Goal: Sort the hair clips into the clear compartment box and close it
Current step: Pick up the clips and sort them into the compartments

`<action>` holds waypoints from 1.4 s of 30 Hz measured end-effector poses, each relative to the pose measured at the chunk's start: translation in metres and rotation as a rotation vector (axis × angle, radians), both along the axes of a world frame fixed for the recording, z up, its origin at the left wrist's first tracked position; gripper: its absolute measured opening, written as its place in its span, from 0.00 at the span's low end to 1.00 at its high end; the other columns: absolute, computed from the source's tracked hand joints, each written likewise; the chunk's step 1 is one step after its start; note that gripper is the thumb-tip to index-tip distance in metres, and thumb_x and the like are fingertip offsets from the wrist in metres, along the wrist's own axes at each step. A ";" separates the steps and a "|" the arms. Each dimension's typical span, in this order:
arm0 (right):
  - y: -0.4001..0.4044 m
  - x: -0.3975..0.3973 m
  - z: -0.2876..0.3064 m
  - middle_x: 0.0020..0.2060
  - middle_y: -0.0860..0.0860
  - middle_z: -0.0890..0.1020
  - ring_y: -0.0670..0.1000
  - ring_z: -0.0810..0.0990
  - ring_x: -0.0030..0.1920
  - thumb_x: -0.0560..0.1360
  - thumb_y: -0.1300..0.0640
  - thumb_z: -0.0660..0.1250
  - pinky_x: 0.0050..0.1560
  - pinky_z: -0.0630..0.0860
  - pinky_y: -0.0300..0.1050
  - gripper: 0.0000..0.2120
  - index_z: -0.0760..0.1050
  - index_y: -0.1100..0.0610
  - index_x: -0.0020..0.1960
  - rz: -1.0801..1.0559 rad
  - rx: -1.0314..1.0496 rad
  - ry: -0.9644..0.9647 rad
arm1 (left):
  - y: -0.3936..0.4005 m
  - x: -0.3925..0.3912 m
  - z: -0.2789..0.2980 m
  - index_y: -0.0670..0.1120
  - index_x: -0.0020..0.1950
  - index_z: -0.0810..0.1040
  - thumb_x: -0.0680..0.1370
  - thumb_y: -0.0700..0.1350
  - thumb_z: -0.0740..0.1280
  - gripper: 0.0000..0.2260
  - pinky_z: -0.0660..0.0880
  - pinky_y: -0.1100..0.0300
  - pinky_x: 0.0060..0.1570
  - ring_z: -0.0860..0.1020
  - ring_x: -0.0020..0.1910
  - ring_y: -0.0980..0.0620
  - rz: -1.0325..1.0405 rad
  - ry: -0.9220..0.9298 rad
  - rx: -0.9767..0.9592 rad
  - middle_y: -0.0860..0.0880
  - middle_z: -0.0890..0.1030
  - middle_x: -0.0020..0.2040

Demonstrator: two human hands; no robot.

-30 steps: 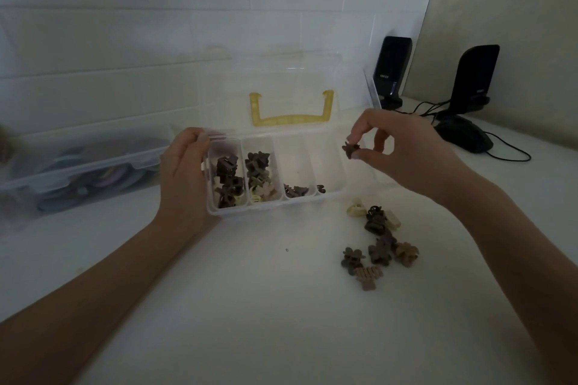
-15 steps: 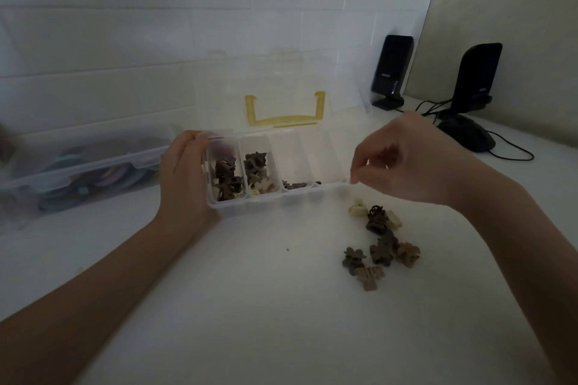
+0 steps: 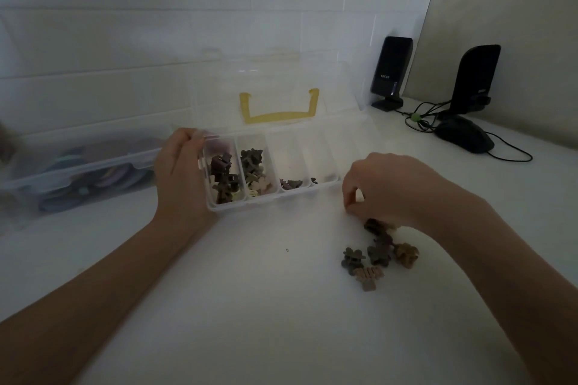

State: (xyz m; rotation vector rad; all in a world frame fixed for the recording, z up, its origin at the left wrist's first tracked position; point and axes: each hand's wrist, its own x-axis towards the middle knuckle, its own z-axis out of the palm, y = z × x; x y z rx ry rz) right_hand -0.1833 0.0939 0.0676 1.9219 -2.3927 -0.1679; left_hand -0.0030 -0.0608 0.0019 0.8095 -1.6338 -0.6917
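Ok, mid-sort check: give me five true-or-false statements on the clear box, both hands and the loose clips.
1. The clear plastic compartment box has its lid shut. False: the lid stands open.
2. The left hand holds the box's left end. True.
3. The right hand is inside a compartment. False: it reaches to the loose brown hair clips on the white table.
4. The two left compartments hold the most clips. True.
5. The yellow handle shows through the lid. True.

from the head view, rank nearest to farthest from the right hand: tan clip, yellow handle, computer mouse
From the right hand:
1. tan clip, just below the wrist on the table
2. computer mouse, back right
3. yellow handle, on the open lid, back left
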 end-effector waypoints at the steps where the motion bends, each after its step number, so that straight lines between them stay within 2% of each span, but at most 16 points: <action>1: -0.001 0.000 0.000 0.45 0.48 0.80 0.50 0.79 0.43 0.74 0.52 0.66 0.40 0.72 0.40 0.05 0.80 0.48 0.47 -0.002 -0.006 0.003 | -0.001 0.000 -0.001 0.46 0.46 0.70 0.79 0.35 0.60 0.07 0.66 0.79 0.37 0.70 0.34 0.77 0.005 0.022 -0.022 0.75 0.73 0.32; 4: 0.002 0.002 0.002 0.48 0.47 0.79 0.49 0.78 0.45 0.72 0.46 0.69 0.41 0.69 0.40 0.09 0.78 0.47 0.51 -0.041 0.006 -0.008 | 0.010 -0.002 0.004 0.44 0.49 0.70 0.79 0.33 0.61 0.06 0.64 0.82 0.37 0.70 0.35 0.77 0.002 0.026 -0.047 0.75 0.73 0.33; 6: 0.004 0.004 0.002 0.51 0.48 0.77 0.50 0.77 0.48 0.72 0.45 0.69 0.43 0.69 0.41 0.16 0.74 0.48 0.57 -0.079 0.036 0.037 | 0.008 -0.001 0.007 0.43 0.47 0.72 0.78 0.37 0.61 0.02 0.66 0.79 0.38 0.73 0.36 0.72 -0.044 0.081 -0.026 0.67 0.77 0.35; 7: 0.005 0.005 0.002 0.51 0.49 0.77 0.51 0.77 0.48 0.72 0.45 0.69 0.44 0.69 0.42 0.17 0.73 0.49 0.58 -0.092 0.039 0.069 | 0.007 -0.002 0.009 0.42 0.44 0.73 0.77 0.40 0.60 0.04 0.67 0.75 0.39 0.73 0.37 0.67 -0.066 0.141 -0.009 0.61 0.77 0.36; 11: 0.004 0.006 -0.002 0.41 0.49 0.71 0.50 0.72 0.40 0.74 0.52 0.67 0.40 0.68 0.41 0.13 0.72 0.53 0.57 -0.145 0.007 0.088 | 0.005 -0.002 0.011 0.47 0.38 0.72 0.74 0.43 0.57 0.07 0.70 0.70 0.42 0.75 0.42 0.55 -0.132 0.245 0.016 0.49 0.77 0.40; 14: 0.003 0.001 -0.004 0.39 0.49 0.69 0.50 0.72 0.39 0.75 0.58 0.66 0.38 0.67 0.41 0.10 0.73 0.54 0.56 -0.152 -0.001 0.106 | 0.007 -0.002 0.010 0.44 0.40 0.72 0.74 0.42 0.56 0.07 0.70 0.72 0.41 0.74 0.40 0.60 -0.139 0.242 0.019 0.50 0.76 0.40; 17: 0.002 -0.002 -0.002 0.44 0.50 0.75 0.50 0.75 0.40 0.74 0.55 0.68 0.39 0.69 0.41 0.10 0.74 0.54 0.54 -0.121 0.000 0.069 | 0.005 -0.001 0.010 0.42 0.41 0.72 0.75 0.41 0.56 0.07 0.71 0.72 0.42 0.75 0.43 0.56 -0.147 0.271 0.023 0.48 0.76 0.41; 19: 0.002 -0.003 -0.001 0.42 0.49 0.77 0.48 0.77 0.39 0.71 0.49 0.72 0.36 0.70 0.39 0.11 0.76 0.52 0.49 -0.078 -0.008 -0.035 | 0.006 -0.001 0.011 0.41 0.42 0.73 0.76 0.38 0.56 0.08 0.71 0.74 0.42 0.76 0.42 0.60 -0.140 0.255 -0.013 0.48 0.76 0.41; 22: 0.001 -0.001 0.001 0.32 0.44 0.78 0.42 0.77 0.32 0.67 0.44 0.73 0.30 0.69 0.37 0.11 0.76 0.50 0.40 0.021 -0.045 -0.263 | 0.008 -0.002 0.011 0.34 0.47 0.74 0.79 0.32 0.54 0.09 0.69 0.76 0.38 0.75 0.36 0.67 -0.146 0.244 -0.021 0.48 0.75 0.39; 25: 0.000 0.005 0.003 0.30 0.44 0.77 0.45 0.78 0.27 0.67 0.43 0.73 0.26 0.75 0.40 0.13 0.73 0.50 0.38 0.131 -0.160 -0.437 | 0.010 -0.003 0.013 0.34 0.47 0.73 0.78 0.33 0.54 0.08 0.69 0.76 0.37 0.74 0.35 0.67 -0.162 0.261 -0.008 0.47 0.74 0.39; 28: -0.002 0.011 0.002 0.31 0.46 0.77 0.45 0.76 0.25 0.68 0.46 0.73 0.27 0.79 0.45 0.13 0.72 0.52 0.38 0.249 -0.342 -0.562 | 0.010 -0.003 0.012 0.41 0.40 0.70 0.77 0.36 0.55 0.08 0.70 0.74 0.37 0.74 0.35 0.66 -0.201 0.291 0.030 0.48 0.73 0.39; 32: -0.004 0.017 -0.002 0.37 0.44 0.81 0.46 0.78 0.24 0.74 0.47 0.66 0.31 0.78 0.46 0.10 0.69 0.52 0.45 0.343 -0.479 -0.681 | 0.009 -0.003 0.010 0.45 0.38 0.68 0.75 0.40 0.56 0.06 0.70 0.70 0.39 0.73 0.39 0.57 -0.225 0.281 0.040 0.48 0.73 0.39; 36: -0.004 0.026 -0.010 0.42 0.47 0.85 0.46 0.77 0.22 0.78 0.48 0.58 0.30 0.79 0.48 0.08 0.63 0.51 0.48 0.407 -0.451 -0.787 | 0.007 -0.003 0.008 0.46 0.37 0.68 0.75 0.41 0.56 0.07 0.67 0.59 0.42 0.71 0.42 0.50 -0.215 0.233 0.020 0.48 0.73 0.38; 38: -0.006 0.032 -0.018 0.40 0.47 0.84 0.47 0.76 0.21 0.78 0.47 0.56 0.31 0.79 0.50 0.08 0.61 0.51 0.49 0.432 -0.374 -0.765 | 0.008 -0.003 0.007 0.46 0.37 0.67 0.75 0.41 0.56 0.07 0.65 0.56 0.42 0.69 0.41 0.49 -0.211 0.217 0.005 0.48 0.71 0.37; 40: -0.007 0.035 -0.024 0.32 0.47 0.81 0.47 0.77 0.21 0.79 0.46 0.54 0.32 0.78 0.49 0.07 0.61 0.49 0.50 0.452 -0.337 -0.703 | 0.010 -0.003 0.008 0.47 0.37 0.67 0.75 0.41 0.56 0.07 0.66 0.59 0.42 0.70 0.40 0.51 -0.208 0.208 -0.019 0.49 0.72 0.37; 42: -0.008 0.033 -0.023 0.32 0.45 0.80 0.47 0.77 0.22 0.79 0.46 0.54 0.26 0.74 0.41 0.08 0.62 0.50 0.50 0.441 -0.370 -0.720 | 0.011 -0.003 0.009 0.47 0.38 0.69 0.75 0.41 0.56 0.08 0.68 0.66 0.42 0.73 0.39 0.58 -0.214 0.217 -0.021 0.55 0.75 0.36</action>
